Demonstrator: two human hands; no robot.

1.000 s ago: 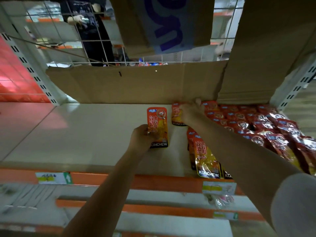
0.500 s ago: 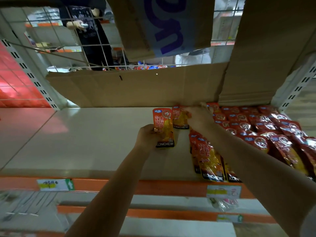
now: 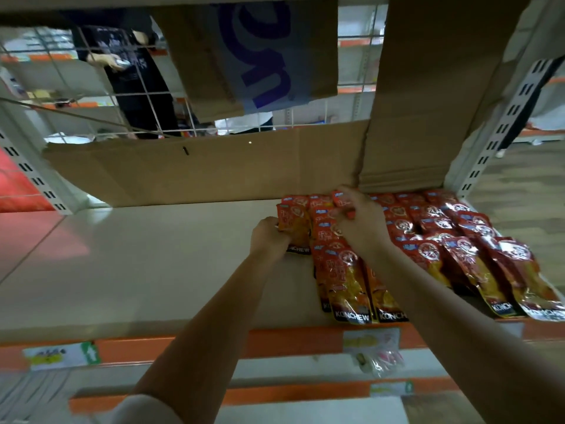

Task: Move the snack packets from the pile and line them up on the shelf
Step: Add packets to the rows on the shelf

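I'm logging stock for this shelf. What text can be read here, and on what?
"KONCHEW": bottom band of the front snack packets, and of the packet the left hand holds.
Large purple letters on the hanging cardboard: cut off, unreadable.
Shelf-edge price tags: blurred.
Red packet-top print: too small.

Packets point(image 3: 345, 228) under the right hand point(image 3: 360, 228) hidden; rightmost packet point(image 3: 547, 301) cut off.

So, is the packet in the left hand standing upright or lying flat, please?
Lying flat: the packet rests face-up on the shelf, gripped by the left hand.
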